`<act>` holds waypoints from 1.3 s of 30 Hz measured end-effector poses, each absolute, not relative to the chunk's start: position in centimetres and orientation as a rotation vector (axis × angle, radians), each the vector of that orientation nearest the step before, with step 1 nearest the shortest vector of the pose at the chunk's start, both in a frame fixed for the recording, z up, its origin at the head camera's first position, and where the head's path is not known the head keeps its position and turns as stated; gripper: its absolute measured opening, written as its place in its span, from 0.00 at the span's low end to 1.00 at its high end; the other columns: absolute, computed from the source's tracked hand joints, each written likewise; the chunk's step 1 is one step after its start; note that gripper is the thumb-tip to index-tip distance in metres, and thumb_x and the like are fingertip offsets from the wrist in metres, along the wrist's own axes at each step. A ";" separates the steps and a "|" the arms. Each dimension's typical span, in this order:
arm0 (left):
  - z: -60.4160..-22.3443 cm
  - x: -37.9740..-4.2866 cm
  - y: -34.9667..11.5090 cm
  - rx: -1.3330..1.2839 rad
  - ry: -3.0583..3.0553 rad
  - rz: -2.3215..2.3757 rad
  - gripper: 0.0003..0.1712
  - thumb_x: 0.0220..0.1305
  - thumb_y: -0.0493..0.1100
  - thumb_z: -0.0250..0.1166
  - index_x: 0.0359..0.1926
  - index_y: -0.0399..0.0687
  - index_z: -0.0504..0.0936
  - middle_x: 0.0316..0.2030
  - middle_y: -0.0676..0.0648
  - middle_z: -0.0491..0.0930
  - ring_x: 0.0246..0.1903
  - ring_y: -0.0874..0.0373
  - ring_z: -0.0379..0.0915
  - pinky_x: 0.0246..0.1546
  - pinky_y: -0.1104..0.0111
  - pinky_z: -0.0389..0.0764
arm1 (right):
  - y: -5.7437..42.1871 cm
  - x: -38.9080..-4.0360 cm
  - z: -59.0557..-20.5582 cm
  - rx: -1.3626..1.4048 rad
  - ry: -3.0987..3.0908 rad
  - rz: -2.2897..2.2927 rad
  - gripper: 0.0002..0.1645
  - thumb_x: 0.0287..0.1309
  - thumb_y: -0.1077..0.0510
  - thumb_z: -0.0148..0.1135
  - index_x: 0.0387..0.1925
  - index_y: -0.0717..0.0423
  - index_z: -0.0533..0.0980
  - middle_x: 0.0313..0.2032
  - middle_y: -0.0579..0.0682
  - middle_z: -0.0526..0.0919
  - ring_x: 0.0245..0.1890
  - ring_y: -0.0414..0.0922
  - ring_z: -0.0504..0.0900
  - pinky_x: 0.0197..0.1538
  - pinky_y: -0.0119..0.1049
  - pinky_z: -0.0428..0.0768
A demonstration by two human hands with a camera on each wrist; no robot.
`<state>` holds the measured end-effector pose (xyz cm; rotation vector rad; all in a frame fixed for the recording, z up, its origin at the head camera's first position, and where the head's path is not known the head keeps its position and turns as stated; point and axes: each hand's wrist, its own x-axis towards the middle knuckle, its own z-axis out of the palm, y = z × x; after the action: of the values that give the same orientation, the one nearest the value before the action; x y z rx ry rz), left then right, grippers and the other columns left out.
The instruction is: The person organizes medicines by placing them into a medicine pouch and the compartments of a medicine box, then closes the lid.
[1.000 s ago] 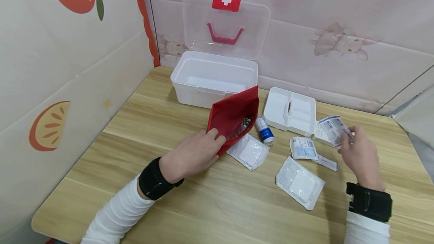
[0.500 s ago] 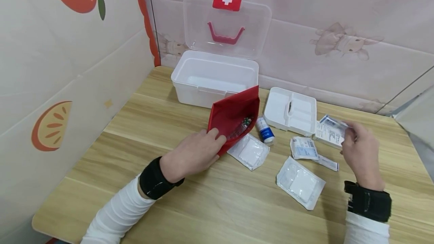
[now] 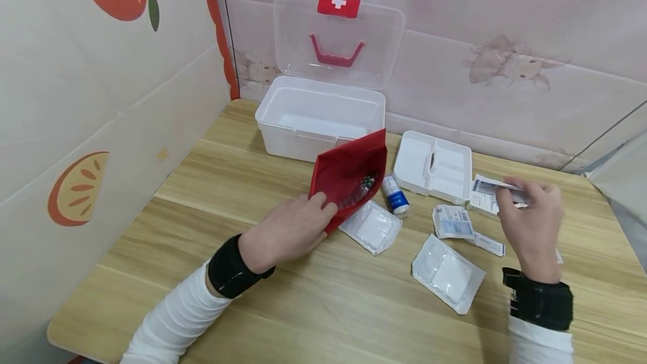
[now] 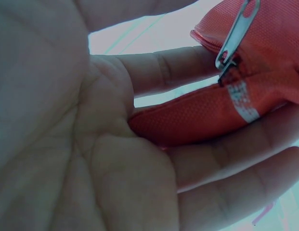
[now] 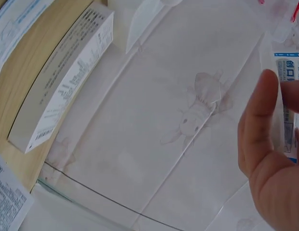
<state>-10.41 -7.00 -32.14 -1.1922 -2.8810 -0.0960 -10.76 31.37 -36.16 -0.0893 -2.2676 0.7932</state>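
Fingers [image 4: 212, 156] on woven red pouch [image 4: 269, 57]

Right hand [image 3: 531, 226]: a little further left in the head view than a second ago, its black wristband [image 3: 542, 299] shifted with it.
Packet in that hand [image 5: 287, 67]: its printed face, earlier turned toward the head camera, now appears at a narrower slant.
White corner [image 3: 559, 256]: now visible right of the wrist, where the hand was before.

A rabbit-print wall [image 3: 440, 66] backs the wood-grain table [image 3: 343, 319].
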 end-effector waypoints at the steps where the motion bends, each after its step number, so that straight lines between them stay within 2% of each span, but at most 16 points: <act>1: -32.1 -10.4 -7.0 -1.191 -2.879 -0.097 0.19 0.61 0.47 0.71 0.48 0.41 0.79 0.38 0.42 0.79 0.31 0.52 0.77 0.34 0.64 0.85 | 31.2 -10.8 -36.2 -0.078 -2.261 0.793 0.12 0.55 0.72 0.61 0.42 0.72 0.83 0.34 0.60 0.73 0.38 0.25 0.57 0.38 0.29 0.56; 9: -32.1 -10.4 -7.0 -1.189 -2.883 -0.092 0.19 0.61 0.47 0.71 0.47 0.41 0.79 0.38 0.42 0.79 0.30 0.52 0.76 0.33 0.65 0.84 | 29.7 -10.9 -36.1 -0.077 -2.230 0.802 0.13 0.58 0.72 0.57 0.43 0.71 0.83 0.37 0.54 0.72 0.40 0.24 0.61 0.35 0.15 0.64; 12: -32.1 -10.3 -7.0 -1.190 -2.882 -0.093 0.19 0.61 0.47 0.71 0.47 0.41 0.79 0.38 0.42 0.79 0.30 0.52 0.76 0.33 0.65 0.84 | 29.2 -11.1 -36.1 -0.066 -2.194 0.802 0.13 0.58 0.74 0.55 0.41 0.72 0.83 0.40 0.59 0.75 0.41 0.22 0.63 0.36 0.12 0.65; 16: -32.2 -10.3 -7.0 -1.190 -2.883 -0.091 0.19 0.61 0.47 0.71 0.47 0.41 0.79 0.38 0.42 0.79 0.30 0.52 0.76 0.33 0.65 0.84 | 28.7 -11.3 -36.3 -0.034 -2.150 0.831 0.13 0.59 0.76 0.53 0.40 0.74 0.83 0.43 0.65 0.78 0.35 0.17 0.69 0.35 0.08 0.68; 19: -32.2 -10.4 -7.0 -1.192 -2.882 -0.090 0.19 0.61 0.47 0.71 0.47 0.41 0.79 0.38 0.42 0.79 0.30 0.52 0.76 0.33 0.65 0.84 | 28.5 -11.4 -36.3 -0.010 -2.126 0.869 0.12 0.60 0.76 0.52 0.37 0.75 0.83 0.38 0.55 0.80 0.33 0.18 0.71 0.32 0.08 0.70; 23: -32.2 -10.4 -7.0 -1.196 -2.876 -0.097 0.19 0.61 0.47 0.71 0.47 0.41 0.79 0.37 0.42 0.79 0.30 0.52 0.76 0.33 0.65 0.84 | 28.3 -11.5 -36.2 -0.010 -2.124 0.901 0.10 0.58 0.77 0.53 0.31 0.75 0.81 0.35 0.40 0.77 0.33 0.21 0.73 0.31 0.10 0.72; 24: -32.3 -10.4 -7.0 -1.196 -2.872 -0.099 0.18 0.61 0.46 0.71 0.47 0.41 0.79 0.37 0.42 0.79 0.30 0.52 0.76 0.33 0.65 0.84 | 28.2 -11.5 -36.2 -0.012 -2.130 0.897 0.09 0.58 0.77 0.53 0.30 0.75 0.81 0.35 0.41 0.77 0.33 0.21 0.73 0.31 0.10 0.72; 26: -32.3 -10.4 -7.0 -1.196 -2.866 -0.102 0.18 0.61 0.46 0.71 0.47 0.41 0.79 0.37 0.42 0.79 0.29 0.52 0.76 0.33 0.65 0.84 | 28.1 -11.5 -36.1 -0.007 -2.142 0.896 0.09 0.56 0.76 0.55 0.31 0.75 0.82 0.35 0.48 0.81 0.33 0.21 0.74 0.34 0.10 0.72; 30: -32.3 -10.4 -7.0 -1.200 -2.848 -0.103 0.18 0.61 0.46 0.71 0.46 0.41 0.79 0.36 0.42 0.79 0.29 0.52 0.76 0.32 0.65 0.84 | 27.6 -11.4 -36.0 0.006 -2.179 0.905 0.10 0.56 0.74 0.59 0.37 0.72 0.83 0.39 0.62 0.84 0.39 0.24 0.74 0.39 0.10 0.71; 35: -32.3 -10.4 -7.0 -1.202 -2.847 -0.101 0.18 0.61 0.46 0.71 0.46 0.41 0.79 0.36 0.42 0.79 0.29 0.52 0.76 0.32 0.65 0.84 | 26.8 -11.2 -35.8 0.037 -2.220 1.012 0.15 0.54 0.75 0.61 0.44 0.71 0.82 0.43 0.60 0.82 0.45 0.35 0.79 0.45 0.14 0.75; 39: -32.2 -10.4 -7.0 -1.199 -2.861 -0.098 0.18 0.61 0.47 0.71 0.47 0.41 0.79 0.37 0.42 0.79 0.30 0.52 0.77 0.33 0.64 0.85 | 26.2 -11.1 -35.8 0.070 -2.229 1.012 0.15 0.56 0.75 0.60 0.47 0.71 0.81 0.46 0.62 0.83 0.47 0.33 0.81 0.47 0.14 0.74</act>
<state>-10.35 -7.01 -32.18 -1.1990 -2.8610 -0.0975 -11.14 26.16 -35.76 0.0703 -2.2290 1.0121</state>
